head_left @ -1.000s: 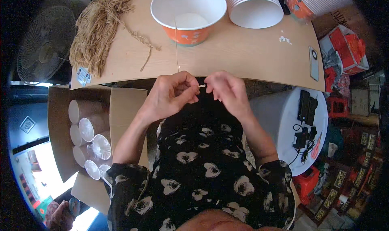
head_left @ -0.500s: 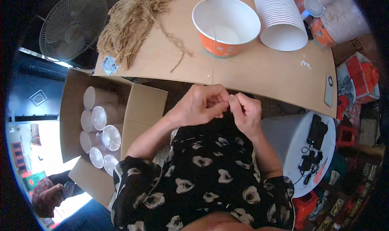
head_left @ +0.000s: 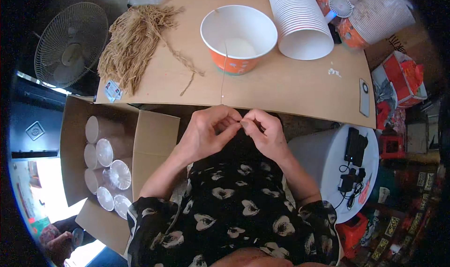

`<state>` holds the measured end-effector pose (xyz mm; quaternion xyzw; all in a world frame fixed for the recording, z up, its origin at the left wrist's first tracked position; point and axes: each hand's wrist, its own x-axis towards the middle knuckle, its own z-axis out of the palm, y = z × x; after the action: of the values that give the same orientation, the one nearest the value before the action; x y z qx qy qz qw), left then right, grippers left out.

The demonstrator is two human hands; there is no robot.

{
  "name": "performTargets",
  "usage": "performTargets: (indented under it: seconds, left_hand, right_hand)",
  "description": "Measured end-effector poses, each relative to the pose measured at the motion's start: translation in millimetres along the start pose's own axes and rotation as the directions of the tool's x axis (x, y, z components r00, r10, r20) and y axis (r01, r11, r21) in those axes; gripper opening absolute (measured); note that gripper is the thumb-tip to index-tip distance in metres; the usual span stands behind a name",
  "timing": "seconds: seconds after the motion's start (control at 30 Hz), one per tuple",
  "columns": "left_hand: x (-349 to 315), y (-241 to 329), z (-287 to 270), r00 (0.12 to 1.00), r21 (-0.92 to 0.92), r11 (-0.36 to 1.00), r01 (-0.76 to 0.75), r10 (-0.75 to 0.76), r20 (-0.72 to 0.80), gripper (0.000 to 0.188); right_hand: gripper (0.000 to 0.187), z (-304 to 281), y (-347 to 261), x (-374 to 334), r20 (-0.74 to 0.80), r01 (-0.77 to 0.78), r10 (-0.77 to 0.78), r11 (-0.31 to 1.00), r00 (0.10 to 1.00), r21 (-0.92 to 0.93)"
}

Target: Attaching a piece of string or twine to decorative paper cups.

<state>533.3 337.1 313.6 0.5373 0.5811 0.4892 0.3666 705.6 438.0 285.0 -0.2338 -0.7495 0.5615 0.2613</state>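
Note:
My left hand [head_left: 204, 131] and my right hand [head_left: 262, 133] meet fingertip to fingertip just below the table's front edge, both closed in a pinch. A thin brown strand [head_left: 222, 86] comes out of the white-lined orange paper bowl [head_left: 239, 63], crosses its near rim and runs down over the table toward my left hand. The bit between my fingertips is too fine to see clearly. Left of the bowl lies a shaggy bundle of similar tan strands [head_left: 133, 46], with one loose twisted piece [head_left: 180, 58] trailing off toward the bowl.
Stacked paper bowls [head_left: 304, 28] lie sideways on the table [head_left: 290, 89], with bagged ones [head_left: 379, 18] farther right. An open carton [head_left: 154, 140] at left holds several wrapped cup stacks [head_left: 105, 152]. Right, a white round surface [head_left: 335, 173] carries black adapters [head_left: 356, 147]. A fan [head_left: 72, 51] stands far left.
The view has shifted, so the table and bowl sit a little lower and farther left. Both hands stay pinched together; more of the strand now shows between bowl and table edge.

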Motion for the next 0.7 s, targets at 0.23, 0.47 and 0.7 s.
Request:
performTargets:
  seconds: [0.23, 0.47, 0.7]
  left_hand:
    - [-3.7, -9.0, -20.6, 0.954, 0.265, 0.960, -0.087, 0.158, -0.257, 0.009]
    - [-3.4, -19.0, -43.4, 0.917, 0.062, 0.998, 0.025, 0.002, -0.399, 0.010]
    - [23.2, -38.6, -10.6, 0.857, -0.475, 0.866, -0.159, -0.117, -0.501, 0.016]
  right_hand:
    - [0.045, -63.5, -30.5, 70.5, 0.044, 0.319, -0.578, 0.383, 0.815, -0.867]
    - [0.019, -71.0, -32.3, 105.8, 0.336, 0.531, -0.605, 0.172, 0.721, -0.830]
    - [0.014, -25.7, -38.7, 95.9, 0.242, 0.526, -0.549, 0.448, 0.800, -0.722]
